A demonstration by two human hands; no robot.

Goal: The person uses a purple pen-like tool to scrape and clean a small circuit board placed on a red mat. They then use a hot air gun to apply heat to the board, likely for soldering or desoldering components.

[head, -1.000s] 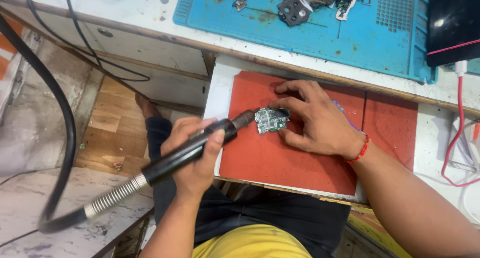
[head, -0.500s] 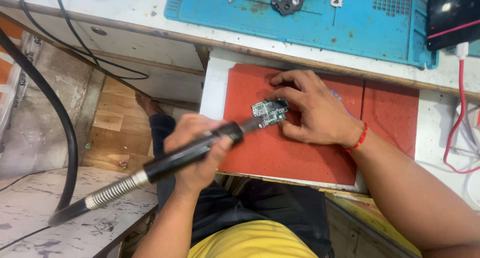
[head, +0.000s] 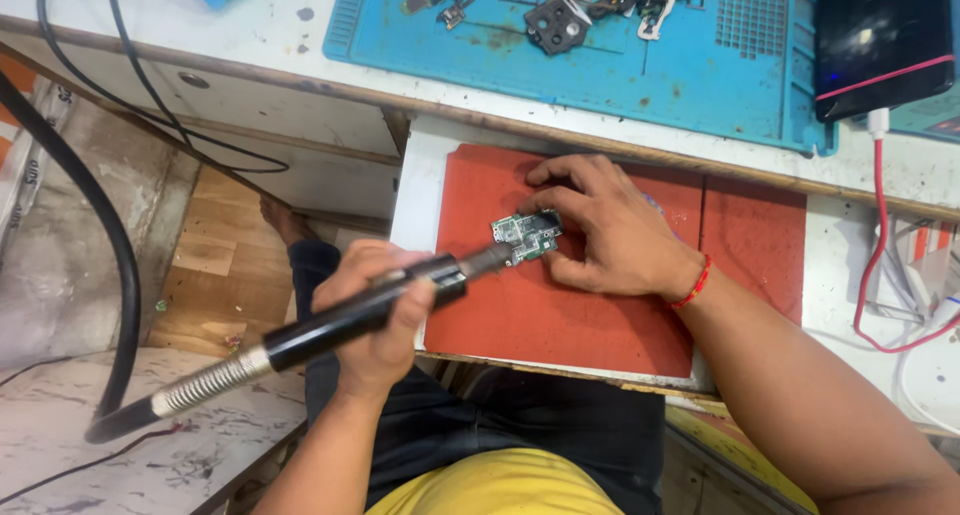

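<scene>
My left hand (head: 375, 315) is wrapped in a full fist around the black rotary handpiece (head: 350, 315), wrist low, forearm coming up from my lap. The handpiece lies slantwise, its long axis running from the sprung cable end at lower left up to the tip at upper right, which meets the small green circuit board (head: 525, 237). My right hand (head: 605, 225) lies flat over the red mat (head: 560, 305), fingers spread, thumb and fingertips pinning the board's far edge on the counter (head: 420, 190).
</scene>
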